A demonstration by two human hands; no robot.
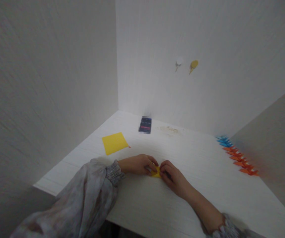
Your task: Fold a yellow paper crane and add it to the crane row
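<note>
A small piece of folded yellow paper lies on the white table between my hands, partly hidden by my fingers. My left hand comes in from the left, its fingers closed on the paper's left side. From the right, my right hand pinches the paper's right edge with thumb and fingers. Left of my hands, flat on the table, is a yellow paper sheet.
A dark, blurred flat object lies near the back wall. Folded blue paper pieces and orange ones stand in a row along the right wall. Two hooks are on the back wall. The table's front edge shows below.
</note>
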